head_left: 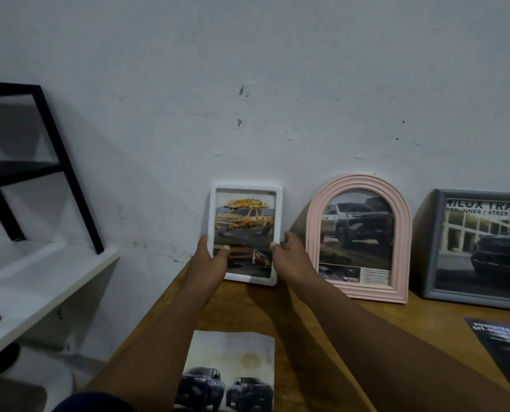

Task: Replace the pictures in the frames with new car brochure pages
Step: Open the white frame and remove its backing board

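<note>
A white rectangular frame [245, 187] with a yellow truck page stands at the back of the wooden table [322, 337], leaning towards the wall. My left hand [210, 257] grips its lower left edge, thumb on the front. My right hand [286, 255] grips its lower right edge, thumb on the glass. Right of it a pink arched frame [359, 182] holds a grey truck page. A grey frame [435, 248] with a dark truck page stands at the far right, cut off by the image edge.
A loose car page [233, 367] lies on the table near me, and a dark brochure [503, 349] lies at the right edge. A white shelf [48, 281] with a black metal rack [66, 171] stands to the left, beyond the table's left edge.
</note>
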`<state>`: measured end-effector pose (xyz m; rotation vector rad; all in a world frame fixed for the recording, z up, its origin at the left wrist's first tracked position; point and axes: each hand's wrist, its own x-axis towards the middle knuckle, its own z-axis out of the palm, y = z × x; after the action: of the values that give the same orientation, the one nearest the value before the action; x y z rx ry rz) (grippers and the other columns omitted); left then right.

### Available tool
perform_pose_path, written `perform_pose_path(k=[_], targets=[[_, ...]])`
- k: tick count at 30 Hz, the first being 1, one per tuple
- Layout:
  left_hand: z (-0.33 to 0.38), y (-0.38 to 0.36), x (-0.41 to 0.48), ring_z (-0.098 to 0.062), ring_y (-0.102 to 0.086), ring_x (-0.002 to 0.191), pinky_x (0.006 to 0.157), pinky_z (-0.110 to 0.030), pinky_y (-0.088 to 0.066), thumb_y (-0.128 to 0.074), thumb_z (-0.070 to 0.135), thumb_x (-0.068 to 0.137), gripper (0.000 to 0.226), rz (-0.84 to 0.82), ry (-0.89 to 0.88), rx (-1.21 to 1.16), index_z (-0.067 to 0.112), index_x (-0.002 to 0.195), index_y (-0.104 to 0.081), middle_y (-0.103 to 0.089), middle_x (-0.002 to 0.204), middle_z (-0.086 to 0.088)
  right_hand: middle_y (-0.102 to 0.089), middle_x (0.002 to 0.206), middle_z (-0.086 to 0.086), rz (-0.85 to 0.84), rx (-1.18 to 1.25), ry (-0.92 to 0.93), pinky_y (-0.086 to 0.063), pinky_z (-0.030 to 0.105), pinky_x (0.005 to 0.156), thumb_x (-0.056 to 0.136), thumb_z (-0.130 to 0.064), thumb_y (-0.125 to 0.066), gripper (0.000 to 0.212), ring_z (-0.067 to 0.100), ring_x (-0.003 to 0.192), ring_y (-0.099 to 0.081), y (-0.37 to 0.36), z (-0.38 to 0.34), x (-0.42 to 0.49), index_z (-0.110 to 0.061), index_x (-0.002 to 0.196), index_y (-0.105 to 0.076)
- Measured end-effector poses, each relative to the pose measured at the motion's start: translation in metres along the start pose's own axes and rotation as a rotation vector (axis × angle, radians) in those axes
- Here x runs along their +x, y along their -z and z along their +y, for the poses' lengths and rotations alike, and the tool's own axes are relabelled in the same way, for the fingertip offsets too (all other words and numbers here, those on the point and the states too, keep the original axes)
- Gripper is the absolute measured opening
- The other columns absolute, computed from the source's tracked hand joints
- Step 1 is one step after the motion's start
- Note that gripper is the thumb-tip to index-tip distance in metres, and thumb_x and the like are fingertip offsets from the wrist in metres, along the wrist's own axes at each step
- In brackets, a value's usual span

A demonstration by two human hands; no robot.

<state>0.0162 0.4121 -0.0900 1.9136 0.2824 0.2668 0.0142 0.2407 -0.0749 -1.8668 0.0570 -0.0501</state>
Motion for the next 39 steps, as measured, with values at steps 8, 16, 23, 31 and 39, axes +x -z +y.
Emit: perform_pose_path(k=[8, 16, 23, 31, 39], targets=[[0.012, 0.012, -0.020, -0.023, -0.052, 0.123, 0.093, -0.037, -0.050, -0.053, 0.036, 0.103, 0.060, -0.004, -0.097, 0.018, 0.031, 0.157, -0.026, -0.045, 0.149, -0.005, -0.054, 0.102, -0.011, 0.122, -0.066, 0.205, -0.050, 0.022, 0.070, 0.100, -0.013, -0.052, 0.032, 0.013, 0.097, -0.060, 0.021, -0.011, -0.024, -0.019, 0.131, -0.047], [0.058, 0.013, -0.131, -0.013, -0.047, 0.111, 0.057, -0.006, -0.041, -0.040, 0.036, 0.109, 0.051, -0.255, -0.181, 0.140, 0.024, 0.156, -0.027, -0.048, 0.148, -0.002, -0.066, 0.100, 0.005, 0.094, -0.159, 0.300, -0.061, 0.041, 0.077, 0.097, -0.016, -0.058, 0.016, 0.021, 0.089, -0.069, 0.114, -0.037, -0.109, -0.017, 0.112, -0.058], [0.052, -0.048, -0.205, -0.022, -0.068, 0.087, 0.070, -0.036, -0.058, -0.038, 0.050, 0.105, 0.048, -0.597, -0.072, 0.124, 0.036, 0.150, -0.030, -0.066, 0.115, -0.009, -0.066, 0.086, 0.012, 0.181, -0.254, 0.156, -0.055, 0.032, 0.055, 0.091, -0.022, -0.066, 0.017, 0.027, 0.075, -0.070, 0.194, -0.029, -0.178, -0.006, 0.095, -0.066], [0.075, -0.095, -0.265, -0.027, -0.069, 0.092, 0.087, -0.043, -0.058, -0.023, 0.061, 0.104, 0.060, -0.798, 0.026, 0.158, 0.025, 0.151, -0.033, -0.066, 0.108, -0.011, -0.067, 0.070, 0.011, 0.226, -0.519, 0.083, -0.043, 0.017, 0.037, 0.086, -0.028, -0.073, 0.027, 0.007, 0.039, -0.062, 0.235, -0.036, -0.216, -0.002, 0.082, -0.069], [0.095, -0.066, -0.220, -0.034, -0.066, 0.102, 0.092, -0.049, -0.055, -0.026, 0.066, 0.100, 0.061, -0.631, 0.111, -0.143, 0.020, 0.131, -0.052, -0.066, 0.111, -0.015, -0.072, 0.077, 0.014, 0.029, -0.429, 0.111, -0.054, 0.027, 0.047, 0.095, -0.030, -0.064, 0.026, 0.024, 0.059, -0.072, 0.185, -0.029, -0.220, -0.005, 0.094, -0.069]])
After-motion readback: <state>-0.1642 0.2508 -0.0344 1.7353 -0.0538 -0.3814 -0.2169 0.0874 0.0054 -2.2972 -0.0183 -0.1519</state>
